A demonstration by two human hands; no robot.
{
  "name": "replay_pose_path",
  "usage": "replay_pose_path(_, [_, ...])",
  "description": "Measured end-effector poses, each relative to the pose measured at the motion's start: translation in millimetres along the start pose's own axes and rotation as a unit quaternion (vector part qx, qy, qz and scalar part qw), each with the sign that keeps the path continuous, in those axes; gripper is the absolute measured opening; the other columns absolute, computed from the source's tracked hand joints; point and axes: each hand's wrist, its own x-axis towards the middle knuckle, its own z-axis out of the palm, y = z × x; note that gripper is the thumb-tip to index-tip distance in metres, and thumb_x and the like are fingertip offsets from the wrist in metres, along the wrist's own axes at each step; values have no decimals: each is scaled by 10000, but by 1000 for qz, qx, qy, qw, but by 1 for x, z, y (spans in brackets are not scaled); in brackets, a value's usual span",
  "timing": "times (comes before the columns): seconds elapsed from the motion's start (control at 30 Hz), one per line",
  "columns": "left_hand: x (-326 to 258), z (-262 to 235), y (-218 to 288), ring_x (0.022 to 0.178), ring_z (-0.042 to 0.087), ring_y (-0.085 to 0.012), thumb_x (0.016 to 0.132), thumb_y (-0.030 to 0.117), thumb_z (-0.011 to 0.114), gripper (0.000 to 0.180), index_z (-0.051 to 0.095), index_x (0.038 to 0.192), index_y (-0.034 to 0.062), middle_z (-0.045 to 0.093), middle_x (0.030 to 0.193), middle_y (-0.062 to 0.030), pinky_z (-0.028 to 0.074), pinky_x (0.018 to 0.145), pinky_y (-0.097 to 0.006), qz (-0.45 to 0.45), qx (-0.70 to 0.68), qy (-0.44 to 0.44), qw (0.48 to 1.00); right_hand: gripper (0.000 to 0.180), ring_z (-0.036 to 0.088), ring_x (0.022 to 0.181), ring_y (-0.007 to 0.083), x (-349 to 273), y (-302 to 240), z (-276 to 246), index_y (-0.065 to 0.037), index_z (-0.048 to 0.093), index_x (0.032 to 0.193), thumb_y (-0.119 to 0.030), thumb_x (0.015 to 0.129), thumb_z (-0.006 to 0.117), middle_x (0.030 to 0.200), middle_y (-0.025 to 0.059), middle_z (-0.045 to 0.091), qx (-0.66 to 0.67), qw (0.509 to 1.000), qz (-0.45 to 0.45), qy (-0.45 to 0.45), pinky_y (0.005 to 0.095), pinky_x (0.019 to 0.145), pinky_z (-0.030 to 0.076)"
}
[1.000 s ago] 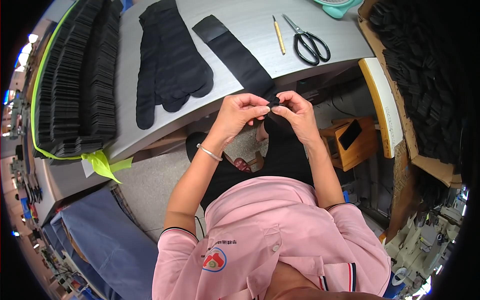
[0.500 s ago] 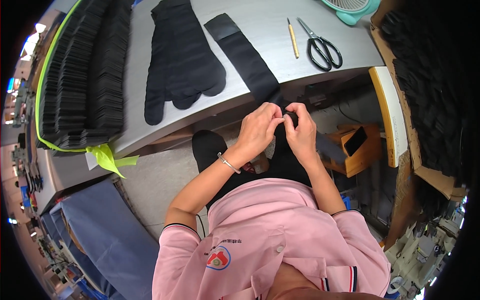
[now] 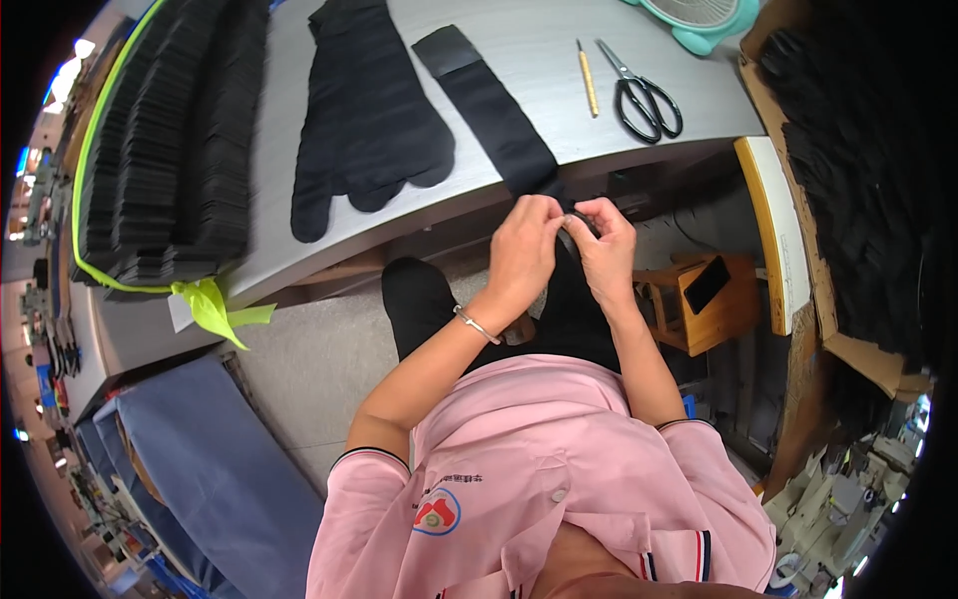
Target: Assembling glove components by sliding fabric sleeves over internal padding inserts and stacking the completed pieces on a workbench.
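Grey counter [image 3: 539, 80] in a workshop; black fabric strap [image 3: 496, 120] running over its front edge

Strap: flat on the counter, dull grey panel at the far end, near end between the person's hands just past the edge. Left hand [image 3: 524, 245] and right hand [image 3: 607, 248]: fingertips pinched narrow on that near end, almost meeting; exact grip hidden by fingers.

Handling (judged): light, soft, pliable, not fragile; panel perhaps smoother, stiffer. Best held by the near end, fingertips close to the edges.

Outward: black lobed fabric piece [image 3: 374, 130] to the left; wooden-handled awl [image 3: 587, 80] and black-handled scissors [image 3: 632, 78] to the right; teal fan [image 3: 704, 38] beyond. Far left, banded stack of black strips [image 3: 150, 150]; far right, cardboard box [image 3: 863, 359].
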Motion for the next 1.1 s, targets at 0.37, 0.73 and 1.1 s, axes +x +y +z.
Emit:
replay_pose_path(0.37, [24, -23, -6, 703, 617, -108, 899, 85, 693, 121, 651, 965, -7, 651, 825, -43, 505, 636, -251, -165, -206, -99, 959, 124, 576, 723, 53, 11, -13, -16, 15, 636, 909, -24, 831, 724, 786, 4, 650, 53, 994, 9, -97, 229, 655, 476])
replay_pose_path(0.73, [5, 14, -2, 712, 630, -262, 908, 58, 640, 88, 609, 966, -1, 602, 844, -130, 492, 646, -359, -130, -97, 38, 986, 156, 595, 668, 96, 12, 0, 4, 10, 649, 892, -67, 793, 743, 732, 72, 653, -148, 986, -62, 48, 270, 631, 485])
replay_pose_path(1.1, [-11, 12, -8, 783, 632, -123, 931, 253, 715, 201, 643, 1002, 80, 671, 908, -22, 508, 684, -253, -447, -599, 15, 664, 124, 561, 698, 36, 18, -5, -13, 16, 619, 873, -11, 832, 733, 754, -4, 628, 103, 995, 10, -1, 205, 629, 462])
